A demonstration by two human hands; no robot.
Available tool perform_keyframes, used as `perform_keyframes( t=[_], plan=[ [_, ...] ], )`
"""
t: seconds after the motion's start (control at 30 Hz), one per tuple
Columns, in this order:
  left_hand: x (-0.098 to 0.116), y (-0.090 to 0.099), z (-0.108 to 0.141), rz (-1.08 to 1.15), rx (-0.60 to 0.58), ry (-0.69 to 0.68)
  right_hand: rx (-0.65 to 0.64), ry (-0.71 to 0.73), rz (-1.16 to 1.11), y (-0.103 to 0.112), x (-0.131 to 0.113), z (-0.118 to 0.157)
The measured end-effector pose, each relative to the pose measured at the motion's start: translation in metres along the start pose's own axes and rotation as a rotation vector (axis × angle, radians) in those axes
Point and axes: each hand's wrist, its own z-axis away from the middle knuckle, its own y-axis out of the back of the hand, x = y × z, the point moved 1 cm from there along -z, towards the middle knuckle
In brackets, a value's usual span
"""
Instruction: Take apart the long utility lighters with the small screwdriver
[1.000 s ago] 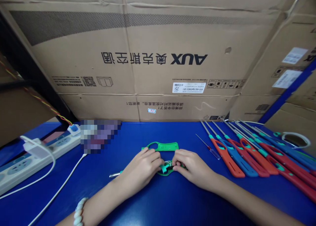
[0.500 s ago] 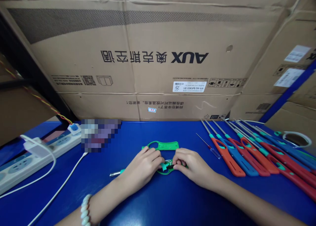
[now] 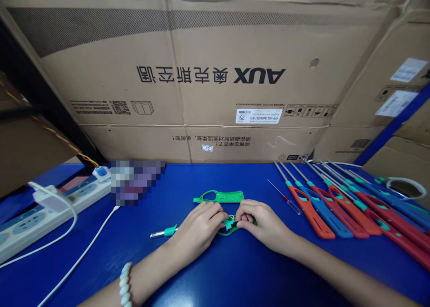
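Note:
An opened green lighter handle shell lies under my fingers at the middle of the table. My left hand pinches a teal trigger piece over this shell, beside thin white wire. From the right, my right hand has its fingers closed on a small black part at the other end of the shell; most of that part is hidden. The matching green shell half lies just beyond my hands. A metal lighter tube with a teal collar sticks out left of my left hand.
Several finished-looking long lighters in red, orange and blue lie at the right, with a screwdriver beside them. A white power strip and cables occupy the left. A large cardboard box walls off the back.
My left hand has shifted slightly right with the teal trigger piece, uncovering more of the metal tube and its collar. My right hand stays nearly in place.

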Motion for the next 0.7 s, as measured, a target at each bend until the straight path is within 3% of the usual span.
perform_keyframes(
  t=[0.4, 0.7],
  plan=[
    [0.0028, -0.0027, -0.0003, 0.056, 0.011, -0.017, -0.001, 0.004, 0.005, 0.0009, -0.0013, 0.0014],
    [-0.0056, -0.0031, 0.0019, 0.258, 0.040, 0.031, 0.002, -0.004, 0.010, 0.0008, -0.0014, 0.0013]
  ],
)
